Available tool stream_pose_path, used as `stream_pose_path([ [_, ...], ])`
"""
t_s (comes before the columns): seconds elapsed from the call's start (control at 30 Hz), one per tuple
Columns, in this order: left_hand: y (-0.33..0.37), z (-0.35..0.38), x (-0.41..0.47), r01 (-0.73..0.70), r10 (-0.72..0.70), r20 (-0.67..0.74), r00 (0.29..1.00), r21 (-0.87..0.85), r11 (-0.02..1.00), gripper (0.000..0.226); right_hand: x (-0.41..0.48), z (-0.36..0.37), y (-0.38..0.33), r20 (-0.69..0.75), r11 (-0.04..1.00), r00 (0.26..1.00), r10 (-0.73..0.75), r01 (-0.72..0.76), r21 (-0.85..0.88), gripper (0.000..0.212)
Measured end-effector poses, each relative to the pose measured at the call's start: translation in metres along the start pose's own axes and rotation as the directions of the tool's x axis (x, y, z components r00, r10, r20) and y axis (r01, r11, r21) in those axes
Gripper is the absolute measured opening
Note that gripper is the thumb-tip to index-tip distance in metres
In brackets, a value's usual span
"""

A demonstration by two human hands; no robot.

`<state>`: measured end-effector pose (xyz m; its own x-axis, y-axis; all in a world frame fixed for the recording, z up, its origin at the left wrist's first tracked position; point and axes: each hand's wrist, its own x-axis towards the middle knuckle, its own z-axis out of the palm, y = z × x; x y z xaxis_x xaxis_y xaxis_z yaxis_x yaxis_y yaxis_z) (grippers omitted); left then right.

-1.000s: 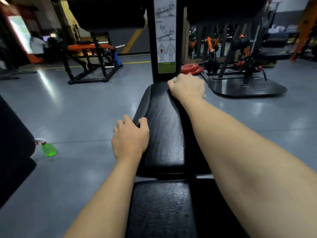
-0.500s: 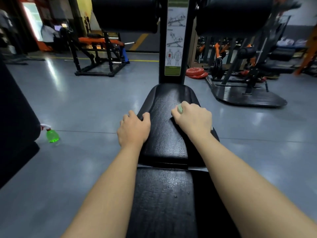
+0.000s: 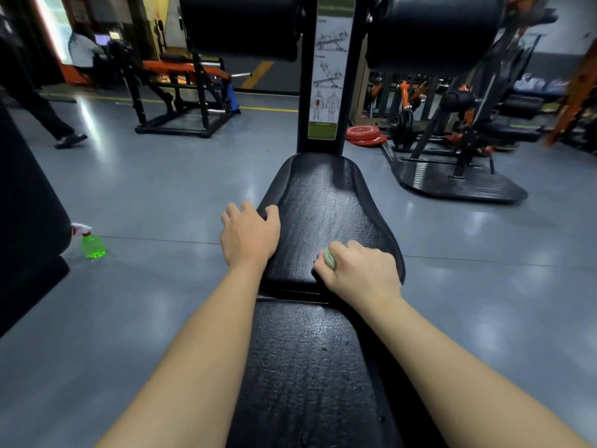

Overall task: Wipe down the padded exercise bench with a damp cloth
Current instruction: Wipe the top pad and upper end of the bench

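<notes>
- bench [image 3: 310, 367]: black, padded, with a grained vinyl skin. i judge it heavy and fixed, firm under a soft top, so it should take hard rubbing without shifting.
- seat [image 3: 326, 202]: the far pad of the bench, and the part being wiped.
- cloth [image 3: 330, 258]: pale green, balled small, pressed on the seat's near right part. it looks soft and limp, so probably best held bunched.
- right hand [image 3: 358, 273]: fingers curled tight round the cloth, with only a bit of it showing.
- left hand [image 3: 248, 236]: fingers hooked over the seat's left edge, thumb on top, gripping it as a brace.
- droplets sit on the pad nearer than the seat. wet vinyl is likely slick.
- bottle [image 3: 93, 244]: green, on the floor well left of the seat.
</notes>
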<state>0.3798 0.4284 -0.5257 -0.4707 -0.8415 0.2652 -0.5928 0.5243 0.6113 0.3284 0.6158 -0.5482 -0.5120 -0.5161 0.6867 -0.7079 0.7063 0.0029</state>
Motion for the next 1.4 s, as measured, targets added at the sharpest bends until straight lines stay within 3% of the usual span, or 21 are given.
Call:
stream_pose_path([
  [0.1, -0.003, 0.004, 0.000, -0.038, 0.038, -0.067, 0.997, -0.001, 0.999, 0.051, 0.023, 0.004, -0.002, 0.006, 0.999, 0.999, 0.041, -0.041, -0.023, 0.035],
  [0.23, -0.006, 0.005, 0.000, -0.030, 0.028, -0.075, 0.997, -0.026, 0.999, 0.045, 0.080, 0.017, 0.009, 0.141, 0.985, 0.976, 0.165, -0.169, 0.019, 0.035],
  [0.4, -0.009, 0.010, 0.003, -0.047, 0.044, -0.094, 0.995, -0.029, 0.998, 0.039, 0.154, 0.051, 0.026, 0.155, 0.979, 0.973, 0.170, -0.184, 0.082, 0.032],
  [0.7, -0.005, 0.014, 0.007, -0.055, 0.051, -0.099, 0.994, -0.031, 0.998, 0.033, 0.228, 0.086, 0.021, 0.021, 0.962, 0.964, 0.265, -0.265, 0.062, 0.056],
  [0.83, -0.004, 0.012, 0.006, -0.055, 0.051, -0.099, 0.994, -0.036, 0.998, 0.036, 0.208, 0.074, 0.017, 0.051, 0.946, 0.950, 0.309, -0.312, 0.083, 0.064],
  [0.93, -0.004, 0.011, 0.006, -0.041, 0.036, -0.106, 0.994, -0.053, 0.998, 0.037, 0.179, 0.061, 0.011, 0.071, 0.965, 0.968, 0.239, -0.245, 0.091, 0.069],
  [1.13, -0.002, 0.006, 0.003, -0.031, 0.024, -0.079, 0.997, -0.079, 0.996, 0.039, 0.080, 0.018, -0.016, 0.060, 0.968, 0.980, 0.189, -0.196, 0.155, 0.042],
  [1.2, -0.001, 0.001, 0.001, -0.022, 0.016, -0.065, 0.998, -0.093, 0.995, 0.040, 0.047, 0.005, -0.025, 0.119, 0.964, 0.972, 0.202, -0.219, 0.153, 0.039],
  [1.4, -0.001, -0.007, -0.004, -0.023, 0.021, -0.020, 1.000, -0.094, 0.995, 0.041, -0.023, -0.012, -0.041, 0.121, 0.972, 0.986, 0.113, -0.135, 0.193, 0.035],
])
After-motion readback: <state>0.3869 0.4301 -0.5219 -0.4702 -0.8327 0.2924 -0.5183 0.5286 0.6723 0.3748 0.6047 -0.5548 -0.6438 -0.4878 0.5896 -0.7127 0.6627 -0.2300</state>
